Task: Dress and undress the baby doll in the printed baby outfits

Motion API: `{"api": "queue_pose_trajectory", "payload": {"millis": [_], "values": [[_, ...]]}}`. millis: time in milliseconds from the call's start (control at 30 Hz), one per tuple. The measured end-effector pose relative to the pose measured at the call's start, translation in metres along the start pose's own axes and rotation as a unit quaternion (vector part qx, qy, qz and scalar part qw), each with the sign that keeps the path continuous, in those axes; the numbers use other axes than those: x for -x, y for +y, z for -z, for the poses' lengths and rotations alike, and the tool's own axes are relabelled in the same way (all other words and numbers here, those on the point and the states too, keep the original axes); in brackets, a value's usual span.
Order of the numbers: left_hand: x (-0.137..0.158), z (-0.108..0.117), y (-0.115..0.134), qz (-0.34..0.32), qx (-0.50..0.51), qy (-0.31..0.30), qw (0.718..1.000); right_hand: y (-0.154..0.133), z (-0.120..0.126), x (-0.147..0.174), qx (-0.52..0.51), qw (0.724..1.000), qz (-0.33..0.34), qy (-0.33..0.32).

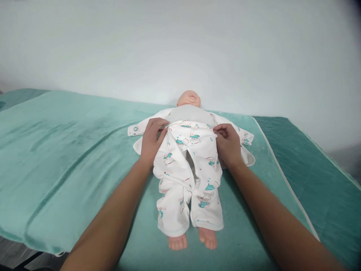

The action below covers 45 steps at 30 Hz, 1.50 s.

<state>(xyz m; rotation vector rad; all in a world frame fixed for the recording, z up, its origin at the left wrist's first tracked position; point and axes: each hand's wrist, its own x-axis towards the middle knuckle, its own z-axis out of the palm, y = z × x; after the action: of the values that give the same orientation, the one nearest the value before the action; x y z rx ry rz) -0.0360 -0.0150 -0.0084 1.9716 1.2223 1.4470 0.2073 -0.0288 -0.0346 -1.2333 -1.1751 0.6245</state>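
Observation:
A baby doll (189, 98) lies on its back, its head toward the wall and its bare feet toward me. It wears white printed baby pants (207, 165), pulled up to the belly, with a gap at the crotch. A white baby top (166, 114) covers the arms, its lower flaps spread out beneath the sides. My left hand (153, 137) is closed at the left end of the waistband, thumb and fingers pinching the cloth. On the opposite side my right hand (228, 141) pinches the waistband's right edge. Each hand partly hides the top's flap behind it.
Under the doll is a light green blanket (70, 150) with a long wrinkle at left. A darker green cover (307, 169) shows on the right. The bed's far side meets a plain pale wall (180, 45). Dark floor (14, 252) appears at lower left.

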Motion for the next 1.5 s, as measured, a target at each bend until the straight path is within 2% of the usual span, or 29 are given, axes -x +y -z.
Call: {"api": "queue_pose_trajectory", "payload": {"millis": [100, 267, 467, 667, 767, 900, 1033, 1167, 1367, 1500], "values": [[-0.001, 0.0, 0.002, -0.025, 0.008, -0.002, 1.0, -0.011, 0.0, 0.002, -0.002, 0.999, 0.05, -0.006], [-0.005, -0.002, 0.0, 0.0, 0.038, -0.017, 0.999, -0.017, 0.003, 0.001, 0.024, 0.992, 0.1, -0.076], [-0.009, -0.004, -0.004, 0.0, 0.053, -0.045, 0.998, -0.007, 0.009, -0.01, 0.019, 0.98, 0.106, -0.165], [-0.01, -0.004, 0.002, 0.05, 0.013, -0.074, 0.996, -0.011, 0.013, -0.013, 0.065, 0.966, 0.118, -0.222], [-0.013, -0.005, 0.002, 0.07, -0.019, -0.07, 0.995, -0.014, 0.012, -0.013, 0.083, 0.963, 0.137, -0.219], [-0.021, -0.007, -0.004, 0.079, -0.053, -0.064, 0.993, -0.014, 0.007, -0.012, 0.089, 0.967, 0.16, -0.179], [-0.033, -0.013, -0.01, 0.084, -0.074, -0.071, 0.991, -0.016, 0.001, -0.015, 0.145, 0.975, 0.109, -0.127], [-0.047, -0.019, -0.012, 0.089, -0.058, -0.072, 0.992, -0.013, -0.01, -0.033, 0.198, 0.973, 0.077, -0.092], [-0.067, -0.018, -0.022, 0.115, -0.005, -0.146, 0.982, 0.003, -0.024, -0.064, 0.111, 0.987, -0.01, -0.118], [-0.069, -0.016, -0.026, 0.122, 0.013, -0.142, 0.982, 0.0, -0.024, -0.062, 0.1, 0.988, -0.021, -0.117]]}}
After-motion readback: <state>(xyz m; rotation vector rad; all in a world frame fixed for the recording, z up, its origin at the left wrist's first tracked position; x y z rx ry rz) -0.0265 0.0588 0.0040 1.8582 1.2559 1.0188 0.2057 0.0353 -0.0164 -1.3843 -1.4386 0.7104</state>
